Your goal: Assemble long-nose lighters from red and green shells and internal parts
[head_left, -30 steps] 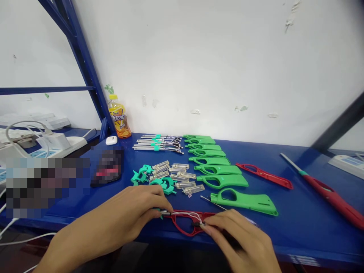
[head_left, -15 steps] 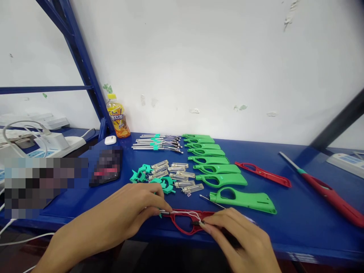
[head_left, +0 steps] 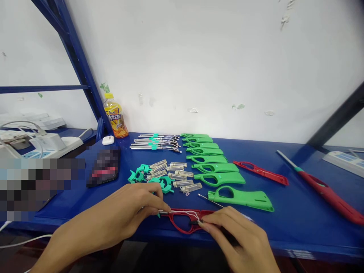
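Observation:
Near the table's front edge lies a red lighter half-shell (head_left: 178, 228) with a loop-shaped opening. My left hand (head_left: 133, 210) is closed in a pinch at its narrow left end, on a metal lighter tube (head_left: 164, 212); most of the tube is hidden by the fingers. White wires (head_left: 186, 212) run from there along the shell to a small black igniter part (head_left: 194, 222). My right hand (head_left: 239, 237) pinches that part between thumb and fingertips over the shell, covering the shell's right end. Just behind the right hand are a thin screwdriver (head_left: 209, 200) and a green half-shell (head_left: 241, 198).
Clear fuel tanks (head_left: 182, 174) and teal rings (head_left: 163, 184) lie beyond my hands. Further back are wired metal tubes (head_left: 153, 142) and several green shells (head_left: 216, 168). Right: a red half-shell (head_left: 263, 172) and a whole red lighter (head_left: 327, 193). Left: a phone (head_left: 104, 167) and a drink bottle (head_left: 116, 117).
The whole view has shifted slightly. Both hands keep their pinches, and the black igniter part sits almost where it was, over the shell's opening.

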A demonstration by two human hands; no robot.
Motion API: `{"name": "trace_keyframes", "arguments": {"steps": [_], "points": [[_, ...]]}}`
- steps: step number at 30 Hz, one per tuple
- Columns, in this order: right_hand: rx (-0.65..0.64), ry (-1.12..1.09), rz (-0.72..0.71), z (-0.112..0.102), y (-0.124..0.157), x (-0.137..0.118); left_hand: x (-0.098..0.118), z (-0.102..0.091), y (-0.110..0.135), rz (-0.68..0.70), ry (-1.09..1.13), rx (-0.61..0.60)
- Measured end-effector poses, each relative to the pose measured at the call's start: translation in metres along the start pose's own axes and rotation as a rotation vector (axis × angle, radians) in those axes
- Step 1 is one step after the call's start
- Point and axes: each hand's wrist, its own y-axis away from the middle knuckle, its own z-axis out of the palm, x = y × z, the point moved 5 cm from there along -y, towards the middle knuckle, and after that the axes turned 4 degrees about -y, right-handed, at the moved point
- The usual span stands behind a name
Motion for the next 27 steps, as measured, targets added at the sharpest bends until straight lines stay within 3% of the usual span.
{"name": "trace_keyframes", "arguments": {"steps": [10,19,27], "points": [[-0.009,-0.017,0.014,0.000,0.001,0.000,0.001,-0.004,-0.002,-0.011,0.045,0.024],[-0.012,-0.038,0.021,-0.001,0.001,0.002,-0.011,0.001,0.000,-0.071,0.100,-0.012],[-0.019,-0.036,0.013,0.000,0.001,0.001,-0.003,-0.006,-0.005,0.016,0.233,0.028]]}}
